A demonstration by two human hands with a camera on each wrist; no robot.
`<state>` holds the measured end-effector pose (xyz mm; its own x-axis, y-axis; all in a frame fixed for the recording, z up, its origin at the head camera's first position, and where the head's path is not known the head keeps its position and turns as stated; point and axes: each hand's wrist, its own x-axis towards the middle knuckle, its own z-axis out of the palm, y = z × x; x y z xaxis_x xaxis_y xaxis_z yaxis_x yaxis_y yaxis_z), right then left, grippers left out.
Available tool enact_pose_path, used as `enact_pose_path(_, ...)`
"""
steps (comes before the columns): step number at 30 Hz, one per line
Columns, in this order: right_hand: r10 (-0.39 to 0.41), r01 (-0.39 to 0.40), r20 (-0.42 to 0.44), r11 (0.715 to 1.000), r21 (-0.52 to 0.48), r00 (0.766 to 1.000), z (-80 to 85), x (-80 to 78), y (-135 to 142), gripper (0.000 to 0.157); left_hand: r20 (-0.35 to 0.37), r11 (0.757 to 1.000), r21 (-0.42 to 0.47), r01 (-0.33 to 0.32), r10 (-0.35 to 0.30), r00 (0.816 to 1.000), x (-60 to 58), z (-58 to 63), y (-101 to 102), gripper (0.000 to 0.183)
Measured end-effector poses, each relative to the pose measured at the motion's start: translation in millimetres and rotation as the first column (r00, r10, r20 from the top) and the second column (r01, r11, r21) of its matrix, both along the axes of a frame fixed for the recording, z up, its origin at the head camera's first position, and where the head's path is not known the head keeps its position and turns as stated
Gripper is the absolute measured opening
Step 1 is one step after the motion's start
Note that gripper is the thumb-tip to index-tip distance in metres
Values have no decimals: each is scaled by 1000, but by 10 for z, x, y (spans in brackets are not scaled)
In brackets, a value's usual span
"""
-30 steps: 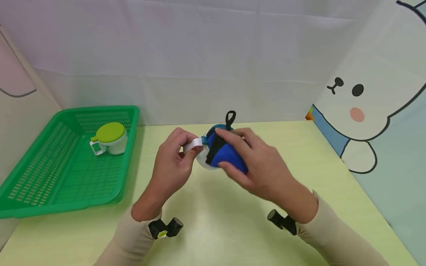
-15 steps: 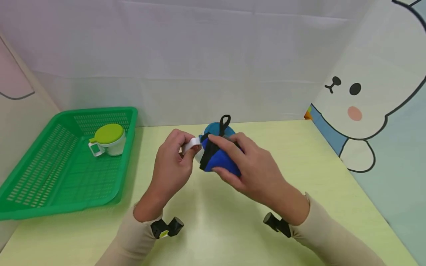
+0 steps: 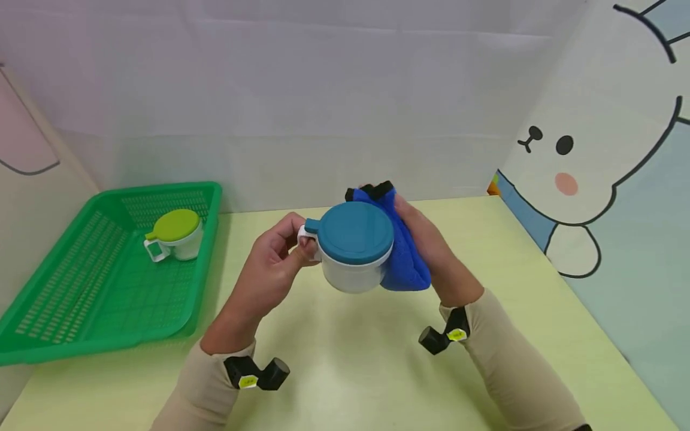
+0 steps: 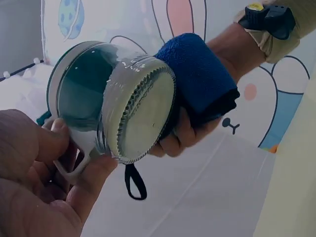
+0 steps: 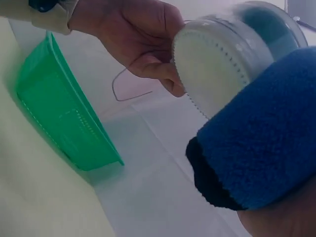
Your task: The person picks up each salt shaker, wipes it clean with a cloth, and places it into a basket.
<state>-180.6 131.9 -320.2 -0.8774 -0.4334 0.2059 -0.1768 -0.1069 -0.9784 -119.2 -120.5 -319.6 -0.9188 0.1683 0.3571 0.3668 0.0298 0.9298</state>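
In the head view a clear jar with a blue lid (image 3: 356, 233) and a white handle is held up above the table. My left hand (image 3: 266, 269) pinches that handle between thumb and fingers. Against the jar's right side my right hand (image 3: 431, 245) holds a blue cloth (image 3: 405, 257) with black edging. The left wrist view shows the jar's ridged glass base (image 4: 148, 116) tilted toward the camera, and a black loop (image 4: 135, 182) hanging below. Most of the right hand's fingers are hidden behind the cloth and jar in the head view.
A green plastic basket (image 3: 202, 281) stands at the left of the pale yellow table (image 3: 345, 371). Inside it sits a similar jar with a lime-green lid (image 3: 176, 225). White sheeting (image 3: 302, 108) hangs behind the table, and a cartoon-printed sheet (image 3: 609, 179) is on the right.
The right hand and cloth have moved from over the front of the jar round to its right side. The blue lid and jar body now show plainly; the left hand keeps the handle.
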Motion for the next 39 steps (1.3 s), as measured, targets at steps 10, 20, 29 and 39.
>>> enact_pose_path(10,-450,392,-573,891,-231,685,-234,259,-362,55,23,946,24,-324,324,946,10,45,311,13)
enact_pose_path(20,-259,619,-951,779,-102,170,-434,321,-467,42,39,948,27,-317,316,948,-69,160,244,16)
enact_pose_path(29,-272,638,-929,768,-53,250,-520,84,-227,50,147,953,97,-286,270,951,-43,223,-81,20)
enact_pose_path(39,-318,708,-883,705,23,344,-397,-28,128,55,48,927,-7,-374,374,926,57,220,-432,29)
